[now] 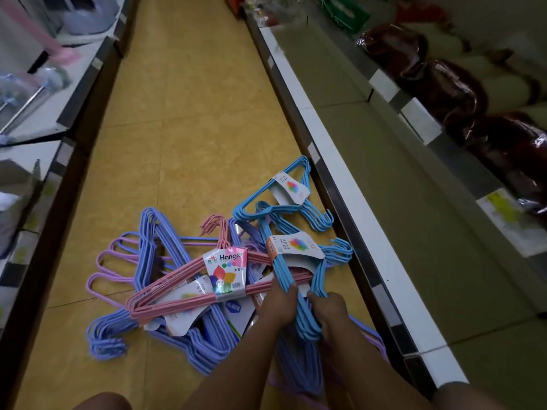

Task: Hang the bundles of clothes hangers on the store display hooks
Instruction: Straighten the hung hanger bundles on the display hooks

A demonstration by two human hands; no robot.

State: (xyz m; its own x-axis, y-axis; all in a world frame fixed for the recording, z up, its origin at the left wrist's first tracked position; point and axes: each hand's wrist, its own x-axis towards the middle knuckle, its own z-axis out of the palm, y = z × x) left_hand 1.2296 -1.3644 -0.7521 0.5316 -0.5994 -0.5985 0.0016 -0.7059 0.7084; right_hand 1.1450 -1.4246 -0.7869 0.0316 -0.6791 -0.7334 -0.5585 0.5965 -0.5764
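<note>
Hanger bundles (189,291) lying piled on floor (183,128) at 6 o'clock, none hung | left hand (278,303) and right hand (328,309) both gripping blue bundle (284,261) | I'm seeing no hooks; nearly all hanging remaining, I'm judging.
</note>
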